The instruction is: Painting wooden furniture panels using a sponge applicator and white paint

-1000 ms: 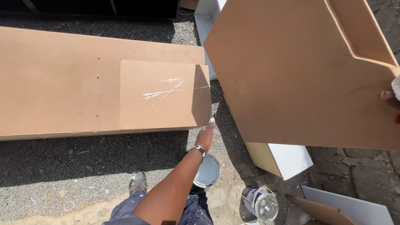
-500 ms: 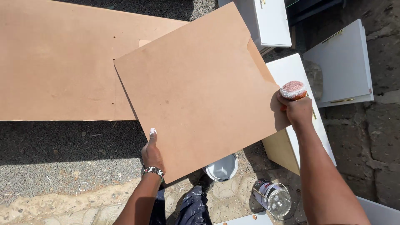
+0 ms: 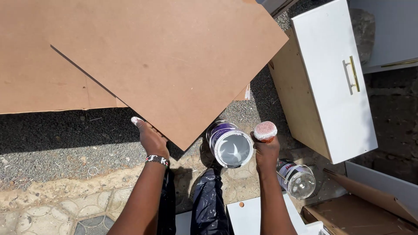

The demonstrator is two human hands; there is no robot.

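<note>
My left hand point(image 3: 150, 137) grips the near edge of a square brown fibreboard panel point(image 3: 174, 61), which tilts over the larger brown boards point(image 3: 30, 82) lying on the gravel. My right hand point(image 3: 266, 152) holds a small paint roller with a pinkish-white fuzzy end point(image 3: 265, 130), just right of an open tin of white paint point(image 3: 230, 146). The roller is off the panel, hovering beside the tin. My paint-spattered dark trousers point(image 3: 209, 204) show below.
A white drawer box with a brass handle point(image 3: 331, 78) lies at right. A second, nearly empty tin point(image 3: 298, 179) stands by my right forearm. White panels point(image 3: 248, 215) and a brown board point(image 3: 361, 213) lie at the bottom right. Gravel and paving surround them.
My right hand let go of the panel's right edge and dropped with the roller to beside the paint tin. The panel now rests in my left hand alone. The view tilted down.
</note>
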